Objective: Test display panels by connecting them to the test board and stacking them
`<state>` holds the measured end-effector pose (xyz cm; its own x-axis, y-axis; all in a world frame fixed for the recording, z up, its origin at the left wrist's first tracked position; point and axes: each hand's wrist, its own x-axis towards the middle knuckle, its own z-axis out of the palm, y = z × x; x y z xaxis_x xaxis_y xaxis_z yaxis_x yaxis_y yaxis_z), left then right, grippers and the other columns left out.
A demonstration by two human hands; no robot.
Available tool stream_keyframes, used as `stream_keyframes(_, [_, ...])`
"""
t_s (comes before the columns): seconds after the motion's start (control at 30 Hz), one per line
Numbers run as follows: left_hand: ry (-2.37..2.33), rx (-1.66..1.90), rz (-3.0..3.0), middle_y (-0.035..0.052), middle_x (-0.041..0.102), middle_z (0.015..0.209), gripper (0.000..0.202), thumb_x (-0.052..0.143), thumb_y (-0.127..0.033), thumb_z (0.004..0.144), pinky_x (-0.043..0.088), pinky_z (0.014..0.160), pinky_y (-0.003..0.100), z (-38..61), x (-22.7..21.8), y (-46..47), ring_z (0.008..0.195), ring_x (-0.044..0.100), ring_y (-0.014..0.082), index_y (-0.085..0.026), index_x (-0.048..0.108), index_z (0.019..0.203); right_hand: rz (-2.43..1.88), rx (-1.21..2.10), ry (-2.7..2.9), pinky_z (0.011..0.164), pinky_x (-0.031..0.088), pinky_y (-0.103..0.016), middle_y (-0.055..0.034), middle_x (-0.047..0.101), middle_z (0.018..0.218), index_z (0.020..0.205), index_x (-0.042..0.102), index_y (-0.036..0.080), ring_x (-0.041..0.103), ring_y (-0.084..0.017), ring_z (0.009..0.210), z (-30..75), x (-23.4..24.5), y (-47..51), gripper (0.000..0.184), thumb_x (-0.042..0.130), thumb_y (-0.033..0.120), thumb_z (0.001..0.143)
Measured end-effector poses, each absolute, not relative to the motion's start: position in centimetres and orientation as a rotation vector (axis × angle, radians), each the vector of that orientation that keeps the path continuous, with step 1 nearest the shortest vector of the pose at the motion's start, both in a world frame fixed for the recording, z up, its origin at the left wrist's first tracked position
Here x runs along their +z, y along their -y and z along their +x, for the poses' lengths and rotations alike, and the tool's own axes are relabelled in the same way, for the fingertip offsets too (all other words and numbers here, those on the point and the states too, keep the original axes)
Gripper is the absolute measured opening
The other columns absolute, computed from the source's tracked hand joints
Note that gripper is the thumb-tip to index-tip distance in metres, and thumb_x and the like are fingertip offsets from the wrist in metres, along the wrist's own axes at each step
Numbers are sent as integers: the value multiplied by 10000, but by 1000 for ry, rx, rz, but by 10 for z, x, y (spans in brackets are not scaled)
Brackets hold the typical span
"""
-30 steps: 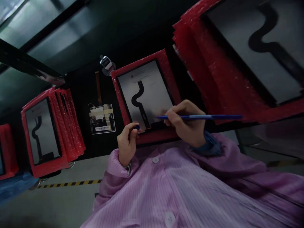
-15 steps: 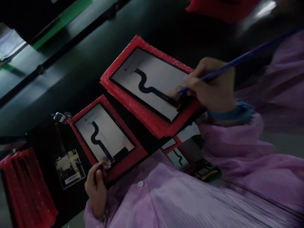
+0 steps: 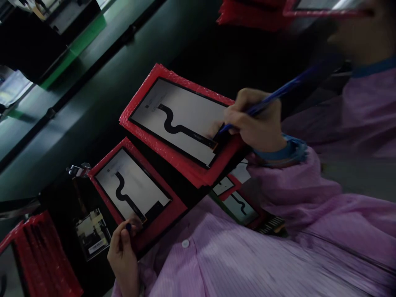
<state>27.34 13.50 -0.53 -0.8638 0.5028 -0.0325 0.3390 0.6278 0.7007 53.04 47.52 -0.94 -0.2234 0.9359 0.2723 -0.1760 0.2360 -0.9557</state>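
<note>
My right hand (image 3: 258, 121) is closed round a long, slim blue pen-like tool (image 3: 275, 95). Its tip points down at the near right end of a display panel (image 3: 192, 105), just by the black curved flex cable (image 3: 173, 123) on it. That panel lies on stacked red bubble-wrap sheets (image 3: 173, 163). A second, similar panel (image 3: 140, 175) rests on a red sheet (image 3: 173, 212) to the left. Pinched fingers of my left hand (image 3: 122, 247) sit at its lower corner, with a small dark blue round-ended piece (image 3: 128, 227) between them; its kind is unclear.
A pile of red bubble-wrap sheets (image 3: 46, 251) stands at lower left, beside a small framed component (image 3: 93, 233). More panels (image 3: 241, 208) lie by my right forearm. At upper right is another person's blurred hand (image 3: 361, 39) near a red-edged panel (image 3: 334, 6).
The view has shifted, so the right-hand panel and my right hand sit further left and lower. Another person's hand and a red-edged panel now show more clearly at upper right. Both my grips are unchanged.
</note>
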Motion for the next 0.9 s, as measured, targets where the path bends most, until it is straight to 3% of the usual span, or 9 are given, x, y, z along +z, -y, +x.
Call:
stream_keyframes(0.13, [-2495,1208,848,37,778,820,428,675,-610,923,585,680,228,292,14,-140,722,728,157,-202,796,977,-510,1237,1185,449,319,-246,70,501,532,762,535,209,431,-71,427,532,20,-431,335,809,359,882])
stream_keyframes(0.23, [-2126,1318,1023,23,743,757,369,622,-526,993,552,627,186,319,31,-159,647,686,113,-207,803,957,-371,1533,1192,496,400,-248,13,584,657,845,617,195,531,-103,553,519,35,-376,237,713,380,959])
stream_keyframes(0.33, [-1840,1341,1090,27,723,749,377,572,-496,1029,517,601,175,341,40,-179,637,665,100,-205,807,986,-424,1963,1141,503,411,-240,-5,550,664,791,620,179,516,-110,576,495,30,-327,369,592,471,1015])
stream_keyframes(0.4, [-1764,1349,1102,38,731,785,386,546,-481,1044,507,617,185,348,39,-184,662,665,104,-196,804,1007,-546,2081,1094,491,378,-233,3,506,624,713,592,170,473,-102,548,480,22,-304,445,594,508,1002])
stream_keyframes(0.7, [-1673,1418,1112,52,714,833,361,504,-418,1072,497,660,231,350,26,-147,707,638,121,-154,747,1041,-551,1963,1152,487,348,-240,26,426,532,631,493,182,414,-100,491,456,14,-267,421,620,387,977])
stream_keyframes(0.77, [-1679,1445,1076,34,692,845,311,509,-419,1070,508,672,233,353,23,-140,711,633,119,-167,679,1139,-564,1880,1349,541,407,-241,5,505,630,707,554,189,488,-114,580,453,10,-257,363,576,391,1008])
stream_keyframes(0.83, [-1694,1487,1052,17,669,874,301,463,-412,1087,519,680,242,358,18,-133,694,617,113,-195,563,1270,-588,1782,1548,622,484,-251,-17,600,807,918,645,225,576,-139,715,448,3,-245,250,510,398,1037])
stream_keyframes(0.9, [-1710,1508,1074,30,668,938,316,385,-411,1106,532,680,254,361,14,-128,682,616,111,-215,473,1337,-532,1766,1700,693,549,-285,-31,647,988,1143,642,292,638,-173,849,444,-1,-235,259,421,397,1059])
